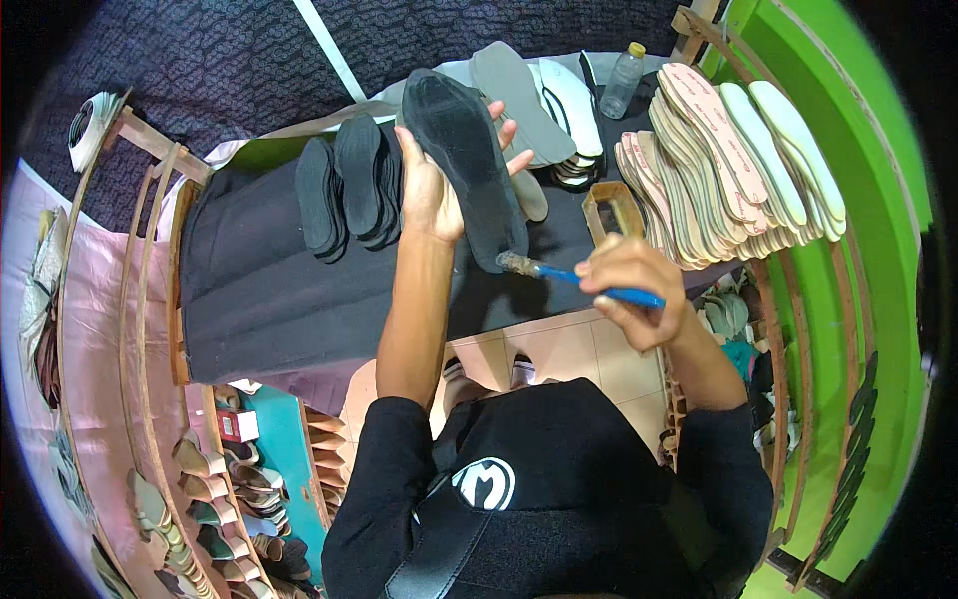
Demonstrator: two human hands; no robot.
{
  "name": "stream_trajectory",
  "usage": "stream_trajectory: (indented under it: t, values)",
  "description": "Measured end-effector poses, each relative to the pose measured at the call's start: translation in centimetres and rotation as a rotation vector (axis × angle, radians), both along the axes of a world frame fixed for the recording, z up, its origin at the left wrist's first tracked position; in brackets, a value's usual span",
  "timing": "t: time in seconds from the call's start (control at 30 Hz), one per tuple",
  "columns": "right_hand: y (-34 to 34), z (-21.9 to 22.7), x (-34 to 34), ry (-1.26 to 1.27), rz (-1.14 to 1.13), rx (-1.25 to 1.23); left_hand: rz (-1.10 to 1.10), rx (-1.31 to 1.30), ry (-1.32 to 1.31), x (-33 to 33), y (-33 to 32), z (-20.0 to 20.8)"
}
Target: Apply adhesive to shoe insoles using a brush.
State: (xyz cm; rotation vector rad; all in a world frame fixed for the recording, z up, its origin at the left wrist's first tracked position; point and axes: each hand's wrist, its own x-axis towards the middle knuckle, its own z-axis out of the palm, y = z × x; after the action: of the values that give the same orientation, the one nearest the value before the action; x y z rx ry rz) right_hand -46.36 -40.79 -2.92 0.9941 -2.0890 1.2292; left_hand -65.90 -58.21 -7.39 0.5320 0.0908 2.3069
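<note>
On my left palm rests a black shoe sole (461, 150), long and tilted, its toe end pointing away from me. My left hand (439, 190) supports it from beneath, with the thumb along one edge and the fingertips showing past the other. My right hand (634, 290) grips a brush (569, 274) by its blue handle. The worn bristle end meets the sole's near end. A squarish yellowish container (613, 212), open on top, stands on the table just beyond my right hand.
The table has a dark cloth (269, 309). Black soles (361, 180) lie stacked at left, grey (519, 105) and white ones (571, 105) behind. Pink and pale insoles (699, 160) pile up at right near a clear bottle (624, 80). Wooden racks (150, 299) flank me.
</note>
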Motion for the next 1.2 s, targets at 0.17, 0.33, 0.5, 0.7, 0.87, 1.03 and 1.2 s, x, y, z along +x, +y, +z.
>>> stream_trajectory:
  t: [0.17, 0.33, 0.5, 0.7, 0.87, 1.03, 1.2]
  values:
    - [0.2, 2.3, -1.9, 0.036, -0.118, 0.128, -0.034, 0.013, 0.062, 0.9, 0.8, 0.5]
    - [-0.3, 3.9, -3.0, 0.239, -0.13, 0.151, -0.012, 0.004, 0.056, 0.8, 0.2, 0.7]
    - [-0.9, 2.3, -2.8, 0.353, -0.132, 0.316, -0.005, 0.013, 0.025, 0.8, -0.5, 1.0]
    - [-2.1, -1.6, 0.2, 0.203, -0.046, 0.291, 0.046, 0.035, -0.022, 0.2, -1.1, -0.6]
    - [-1.4, 0.0, 0.0, 0.216, -0.108, 0.027, 0.068, -0.017, -0.034, 0.6, -1.3, 0.0]
    - [-2.2, 0.0, -1.3, 0.29, -0.187, 0.195, 0.036, 0.057, 0.011, 1.0, -0.6, 0.8]
    - [-3.7, -3.7, 0.1, 0.247, -0.205, 0.156, 0.115, 0.02, -0.062, 0.3, -1.5, -0.8]
